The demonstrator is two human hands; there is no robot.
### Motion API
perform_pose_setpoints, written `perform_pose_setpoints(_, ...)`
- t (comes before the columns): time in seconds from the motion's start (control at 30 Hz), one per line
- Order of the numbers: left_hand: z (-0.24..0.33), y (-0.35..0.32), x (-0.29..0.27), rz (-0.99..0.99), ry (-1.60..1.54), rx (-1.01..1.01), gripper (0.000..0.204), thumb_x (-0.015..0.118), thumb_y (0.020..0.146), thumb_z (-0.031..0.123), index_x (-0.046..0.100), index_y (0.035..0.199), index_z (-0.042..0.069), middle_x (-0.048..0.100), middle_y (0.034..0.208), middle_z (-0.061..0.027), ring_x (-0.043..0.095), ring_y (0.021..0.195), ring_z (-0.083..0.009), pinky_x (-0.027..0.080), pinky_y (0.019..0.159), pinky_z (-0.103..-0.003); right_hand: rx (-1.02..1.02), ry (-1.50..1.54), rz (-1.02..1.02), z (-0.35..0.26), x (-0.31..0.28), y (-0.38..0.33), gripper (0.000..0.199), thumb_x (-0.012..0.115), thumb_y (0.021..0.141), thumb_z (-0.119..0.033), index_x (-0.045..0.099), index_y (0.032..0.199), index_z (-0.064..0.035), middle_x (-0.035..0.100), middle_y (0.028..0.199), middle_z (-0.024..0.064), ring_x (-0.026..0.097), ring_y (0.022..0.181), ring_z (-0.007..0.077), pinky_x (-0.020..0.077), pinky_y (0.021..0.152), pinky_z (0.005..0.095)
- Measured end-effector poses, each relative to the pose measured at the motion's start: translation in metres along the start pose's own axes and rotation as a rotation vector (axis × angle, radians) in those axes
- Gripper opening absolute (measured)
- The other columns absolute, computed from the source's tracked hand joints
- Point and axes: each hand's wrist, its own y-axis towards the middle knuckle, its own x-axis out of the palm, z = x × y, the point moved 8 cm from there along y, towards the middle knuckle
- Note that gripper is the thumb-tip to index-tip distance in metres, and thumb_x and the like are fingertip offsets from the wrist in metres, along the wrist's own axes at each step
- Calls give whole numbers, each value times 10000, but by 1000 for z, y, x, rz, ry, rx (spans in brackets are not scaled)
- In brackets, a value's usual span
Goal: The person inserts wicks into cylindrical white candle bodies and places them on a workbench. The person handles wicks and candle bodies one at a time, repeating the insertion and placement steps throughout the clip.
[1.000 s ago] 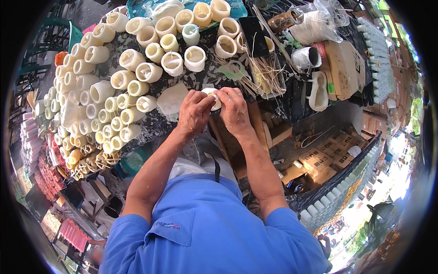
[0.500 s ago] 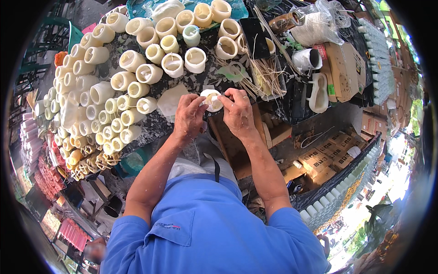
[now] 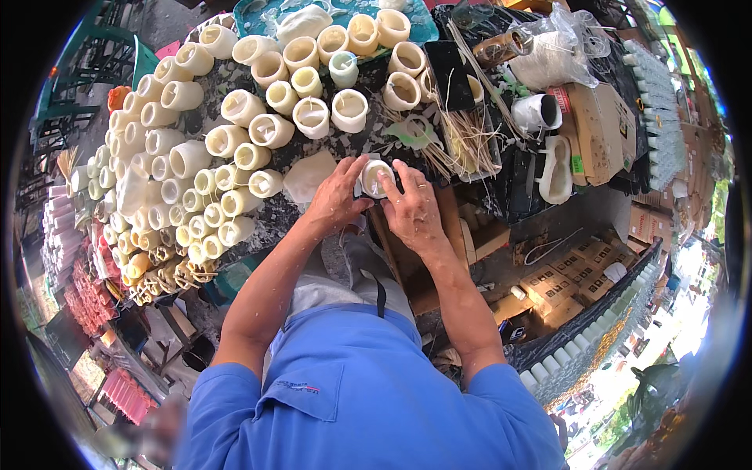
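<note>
Between my hands, at the table's near edge, stands a small round cream wax candle cup (image 3: 377, 182) with its opening up. My left hand (image 3: 338, 196) curves round its left side, the thumb and fingers against the wall. On the other side my right hand (image 3: 413, 210) grips it, with one finger reaching over the opening. What lies inside the cup is partly hidden by that finger. A flat pale wax sheet (image 3: 308, 177) lies just left of the cup. Several similar hollow cups, such as a wax cup (image 3: 311, 117) with a wick strip across its mouth, stand beyond.
Rows of wax cups (image 3: 188, 159) crowd the table's left. At the back sits a blue tray (image 3: 262, 22). Right of centre are dry sticks (image 3: 470, 145), a black slab (image 3: 446, 70), a string spool (image 3: 540, 63) and a cardboard box (image 3: 599, 129). Below right, cartons (image 3: 564, 274) fill a shelf.
Both hands have gone from pinching at the cup's top to holding its sides. My right finger has moved over the opening. The whole view has shifted slightly.
</note>
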Motion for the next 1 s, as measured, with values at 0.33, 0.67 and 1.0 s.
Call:
perform_pose_setpoints(0.33,0,5,8,189,21,180,947,970,746,305,527,1553,85,488,1628,-213,505,1489,-431,454,1218,-511,150,243,-2,17,15,-8,783,786,812,65,542,1547,-49,550,1519,260,637,1288,436,564,1070,495)
perform_pose_setpoints(0.67,-13,17,27,230,-2,211,896,957,721,226,533,1500,103,619,1505,-190,574,1420,-420,481,1193,-506,306,648,-195,61,50,-3,863,829,801,89,510,1588,-64,633,1505,189,701,1269,335,576,1055,426)
perform_pose_setpoints(1.0,45,-10,-24,140,-115,226,930,955,700,223,536,1518,83,597,1522,-200,565,1435,-401,473,1219,-490,566,658,-279,20,-1,10,785,890,779,31,592,1497,-73,767,1315,143,732,1238,292,578,1059,424)
